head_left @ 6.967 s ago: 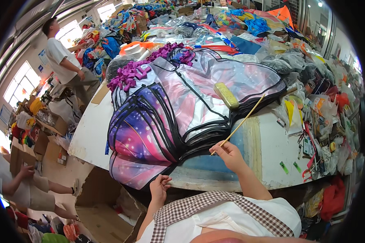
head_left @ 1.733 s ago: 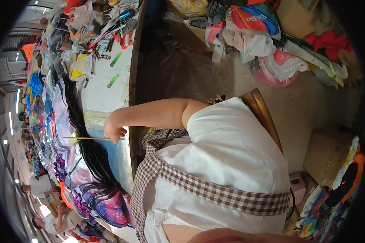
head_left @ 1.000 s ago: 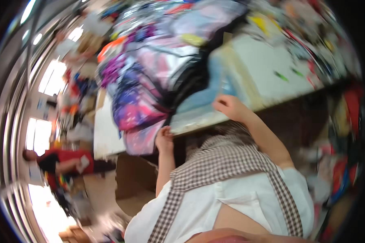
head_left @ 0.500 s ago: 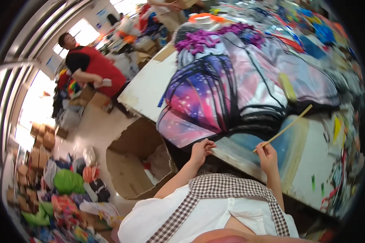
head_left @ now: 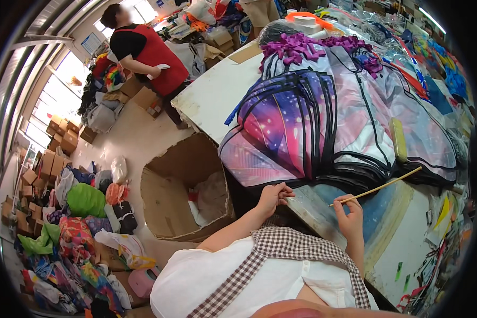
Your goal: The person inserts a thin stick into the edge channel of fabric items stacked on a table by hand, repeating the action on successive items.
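Observation:
My right hand (head_left: 350, 214) pinches a thin wooden stick (head_left: 381, 186) between thumb and fingers, its long end slanting up to the right above the table. At the table's near edge is my left hand (head_left: 274, 198), loosely open, with nothing visible in it; its fingertips are close to the black-edged fabric. In front of both hands lies a thick stack of printed fabric pieces (head_left: 273, 124) in purple, pink and white with black binding. Purple ribbons (head_left: 297, 50) bunch at its far end. A yellowish bar (head_left: 398, 140) rests on the stack's right part.
An open cardboard box (head_left: 169, 204) stands on the floor to the left of the table (head_left: 209, 95). Bundled cloth and bags (head_left: 85, 200) cover the floor farther left. A person in red (head_left: 161, 61) stands beyond the box. Rolls of tape (head_left: 305, 21) sit at the table's far side.
My view has shifted, so the table scene sits lower and farther right. The stick slants less steeply. My left fingers have straightened slightly. The person in red has turned.

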{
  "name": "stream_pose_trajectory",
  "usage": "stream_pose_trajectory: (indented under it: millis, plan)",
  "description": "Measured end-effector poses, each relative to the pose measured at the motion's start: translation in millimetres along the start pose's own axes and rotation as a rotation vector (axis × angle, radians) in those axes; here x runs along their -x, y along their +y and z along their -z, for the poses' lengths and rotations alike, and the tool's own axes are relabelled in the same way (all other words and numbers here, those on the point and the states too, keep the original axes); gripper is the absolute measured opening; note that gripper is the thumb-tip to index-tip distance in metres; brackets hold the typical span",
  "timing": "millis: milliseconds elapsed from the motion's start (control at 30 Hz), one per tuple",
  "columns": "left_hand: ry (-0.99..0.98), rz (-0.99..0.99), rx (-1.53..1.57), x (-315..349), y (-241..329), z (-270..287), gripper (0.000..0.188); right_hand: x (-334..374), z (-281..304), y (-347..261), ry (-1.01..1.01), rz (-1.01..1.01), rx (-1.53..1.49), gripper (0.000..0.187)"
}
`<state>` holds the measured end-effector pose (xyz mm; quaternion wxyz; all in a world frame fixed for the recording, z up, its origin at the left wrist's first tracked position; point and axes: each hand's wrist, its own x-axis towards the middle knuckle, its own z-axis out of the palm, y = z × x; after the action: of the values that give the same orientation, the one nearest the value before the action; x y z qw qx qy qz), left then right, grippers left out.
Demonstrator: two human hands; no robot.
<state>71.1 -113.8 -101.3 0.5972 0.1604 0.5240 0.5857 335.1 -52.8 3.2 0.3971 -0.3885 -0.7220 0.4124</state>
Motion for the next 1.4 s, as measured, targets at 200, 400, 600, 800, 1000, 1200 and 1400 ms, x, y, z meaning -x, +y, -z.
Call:
stream_pose_trajectory:
  millis: [200,400,600,800,1000,1200,1400]
  plan:
    - [-0.006,-0.007,-0.005,0,0,-1,0.035,-2,-2,-3,-0.003,-0.002,-0.028,0.008]
    - [-0.014,-0.006,-0.001,0,-2,2,0.034,-8,-5,-7,-0.014,0.074,-0.003,0.009]
    - [-0.025,-0.003,-0.002,0,-2,2,0.034,-12,-11,-10,-0.013,0.033,-0.063,0.009]
    - [-0.027,-0.003,0.009,0,-4,4,0.034,-16,-12,-13,-0.04,0.049,-0.008,0.009]
    - [-0.009,0.013,-0.001,-2,0,1,0.032,-21,-16,-8,-0.023,0.01,-0.021,0.01]
    - [0.012,-0.026,0.027,-2,2,2,0.033,-36,-30,-8,-0.059,-0.106,-0.178,0.012]
    - [0.006,-0.002,0.01,5,4,-5,0.035,-47,-43,-20,-0.091,-0.035,-0.222,0.013]
